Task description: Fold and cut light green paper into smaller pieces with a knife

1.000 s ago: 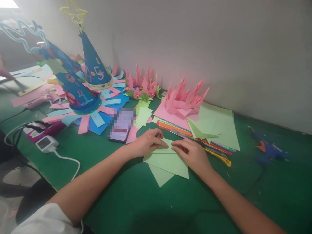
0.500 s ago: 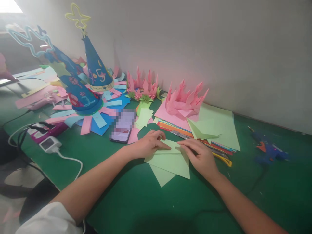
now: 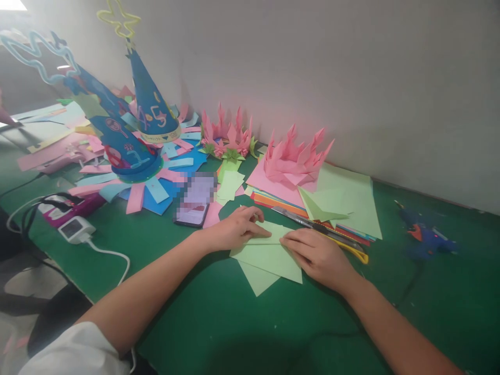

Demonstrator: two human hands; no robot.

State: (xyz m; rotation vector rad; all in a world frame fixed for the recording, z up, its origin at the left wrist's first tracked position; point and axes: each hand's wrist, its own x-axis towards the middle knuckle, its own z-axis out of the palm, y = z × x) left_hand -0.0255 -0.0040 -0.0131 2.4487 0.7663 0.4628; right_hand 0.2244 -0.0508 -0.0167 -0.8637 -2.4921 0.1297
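Note:
A light green sheet of paper, folded into a flat strip, lies under my two hands. My left hand holds its left part down, one digit stretched along the strip and other fingers curled. At the right end, my right hand has its fingertips pressed together on the strip's edge. Under the strip are more light green sheets, their corners fanned toward me. Behind my right hand lies a long tool with a yellow end, partly hidden. A folded green paper piece stands just behind that.
A phone lies left of the papers. Behind are two pink paper crowns and blue cone hats with paper strips. A blue glue gun lies right. A white charger trails a cable at left, on the green table.
My right hand has slid slightly left and down along the folded strip, its fingers now flatter and closer together. My left hand stays on the paper. The view has shifted slightly.

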